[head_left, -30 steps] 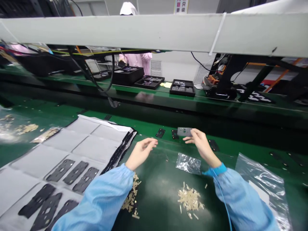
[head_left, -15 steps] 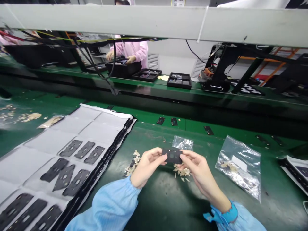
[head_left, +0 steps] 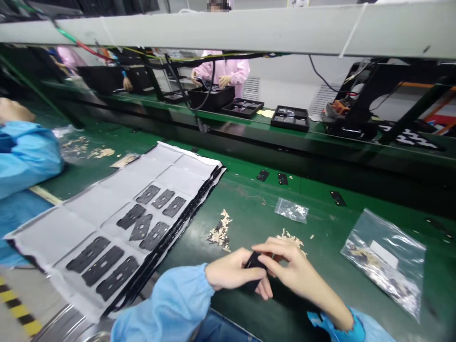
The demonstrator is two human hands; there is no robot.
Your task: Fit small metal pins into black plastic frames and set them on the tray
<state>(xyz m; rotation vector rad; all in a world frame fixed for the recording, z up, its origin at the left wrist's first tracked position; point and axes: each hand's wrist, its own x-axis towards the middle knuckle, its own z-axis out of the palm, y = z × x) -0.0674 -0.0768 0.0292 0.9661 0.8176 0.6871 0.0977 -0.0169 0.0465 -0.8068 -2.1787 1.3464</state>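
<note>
My left hand [head_left: 240,272] is wrapped round a thin black plate [head_left: 253,261], which it holds tilted over the green bench. My right hand [head_left: 281,260] is closed at the plate's upper end, thumb and forefinger on its edge; any small piece between those fingertips is hidden. Just beyond the right hand lies a pile of small beige pieces [head_left: 290,239]. A second pile of beige and black bits [head_left: 220,231] is to the left of the hands. Several similar black plates [head_left: 103,265] rest on the white sectioned sheet [head_left: 85,204] at left.
A small clear bag [head_left: 292,210] lies beyond the hands, a larger zip bag of pieces [head_left: 386,261] at right. Loose black plates [head_left: 282,178] sit near the bench's back. A co-worker's blue sleeve [head_left: 28,152] is at far left; another person in pink [head_left: 228,71] works behind the shelf.
The view has swung left. The black plate, held flat between both hands before, is now lower and tilted in my left hand, with my right fingers at its upper end.
</note>
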